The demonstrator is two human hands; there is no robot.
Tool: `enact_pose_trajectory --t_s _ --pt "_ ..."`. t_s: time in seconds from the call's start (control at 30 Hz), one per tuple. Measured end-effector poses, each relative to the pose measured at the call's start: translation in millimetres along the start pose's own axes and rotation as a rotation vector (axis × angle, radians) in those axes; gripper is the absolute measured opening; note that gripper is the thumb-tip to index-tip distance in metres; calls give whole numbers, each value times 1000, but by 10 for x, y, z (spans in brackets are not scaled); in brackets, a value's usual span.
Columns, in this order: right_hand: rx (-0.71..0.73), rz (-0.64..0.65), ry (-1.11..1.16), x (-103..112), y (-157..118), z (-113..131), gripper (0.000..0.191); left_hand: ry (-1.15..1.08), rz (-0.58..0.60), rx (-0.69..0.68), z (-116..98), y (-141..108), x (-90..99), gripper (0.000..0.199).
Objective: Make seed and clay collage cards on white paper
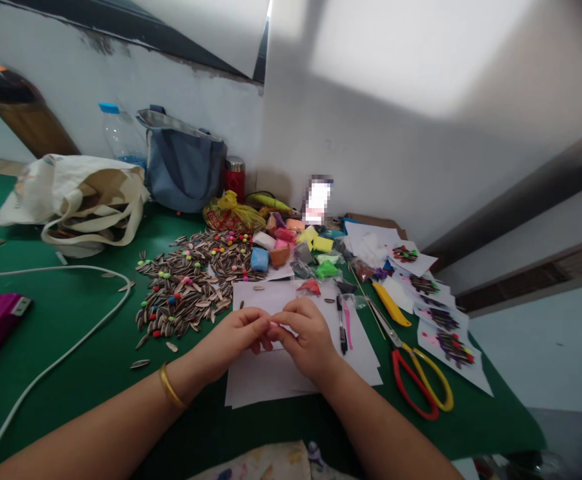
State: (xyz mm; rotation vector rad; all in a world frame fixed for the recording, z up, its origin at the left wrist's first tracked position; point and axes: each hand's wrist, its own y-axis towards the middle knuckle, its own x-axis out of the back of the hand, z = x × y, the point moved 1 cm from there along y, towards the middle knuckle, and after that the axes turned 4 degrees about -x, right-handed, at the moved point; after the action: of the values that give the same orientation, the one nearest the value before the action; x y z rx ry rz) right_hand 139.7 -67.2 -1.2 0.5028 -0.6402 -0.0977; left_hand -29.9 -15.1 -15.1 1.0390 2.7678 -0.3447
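My left hand and my right hand meet over a stack of white paper. Their fingertips pinch a small pink piece that looks like soft clay; the fingers hide most of it. Beyond my right hand a red lump of clay rests on the paper. A black pen and a pink plastic tool lie to its right. To the left of my left hand spreads a heap of striped sunflower seeds mixed with small coloured pieces.
Clay packets in several colours fill the back middle. Scissors, a yellow cutter and decorated paper sheets lie at right. A cable, a white bag, a blue bag and a blurred phone are farther out.
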Motion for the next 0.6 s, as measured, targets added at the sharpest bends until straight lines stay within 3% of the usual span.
enact_pose_trajectory --t_s 0.07,0.2,0.4,0.6 --pt "16 -1 -15 -5 -5 -18 20 33 15 -4 17 7 11 38" --pt "17 -3 16 -17 -8 -51 35 16 -67 -23 11 7 34 31" --pt "-52 -1 89 -4 8 -18 14 133 -82 -22 -50 -16 28 33" --pt "-68 -8 90 24 32 0 15 155 -201 -176 -79 -4 20 33"
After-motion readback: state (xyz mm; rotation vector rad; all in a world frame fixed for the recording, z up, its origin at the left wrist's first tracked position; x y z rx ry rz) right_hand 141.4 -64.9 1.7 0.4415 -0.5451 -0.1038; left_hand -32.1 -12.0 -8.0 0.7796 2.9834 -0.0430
